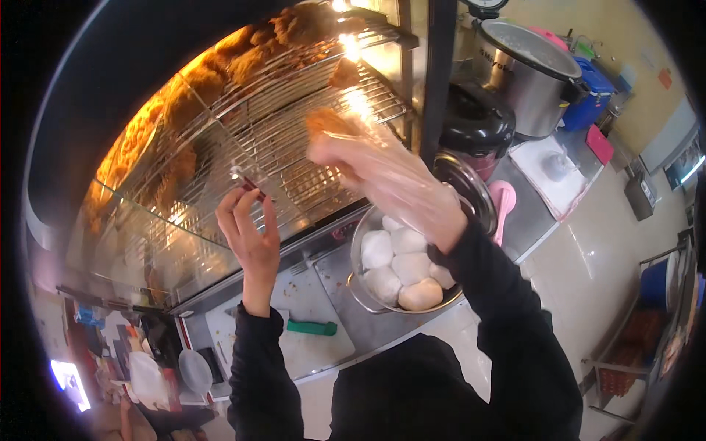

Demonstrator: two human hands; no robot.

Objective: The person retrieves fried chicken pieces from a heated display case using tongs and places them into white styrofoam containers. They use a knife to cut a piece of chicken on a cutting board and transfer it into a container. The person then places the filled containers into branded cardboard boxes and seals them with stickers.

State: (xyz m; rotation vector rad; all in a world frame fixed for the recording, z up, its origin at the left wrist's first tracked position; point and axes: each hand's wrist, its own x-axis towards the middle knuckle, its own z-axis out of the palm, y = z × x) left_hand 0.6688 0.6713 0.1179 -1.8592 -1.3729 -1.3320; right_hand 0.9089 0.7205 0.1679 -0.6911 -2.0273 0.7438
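Note:
My left hand (251,234) pinches the small dark red handle (254,189) on the glass door (209,213) of a lit food warmer. The door stands aside, leaving an opening to the wire racks (294,158). A clear plastic glove covers my right hand (390,173), which reaches through this opening. Its fingers are closed on a piece of golden fried chicken (326,122), held above the lower rack. More fried chicken (254,62) is heaped on the upper rack at the back and left. Beneath my right wrist sits a metal pot (358,253) of round white wrapped bundles (410,268).
A green-handled knife (312,328) lies on a white cutting board (279,356) in front of the warmer. At right stand a black rice cooker (478,121), a large steel cooker (529,81) and a pink ladle (503,202). Behind the pot leans a metal lid (471,184).

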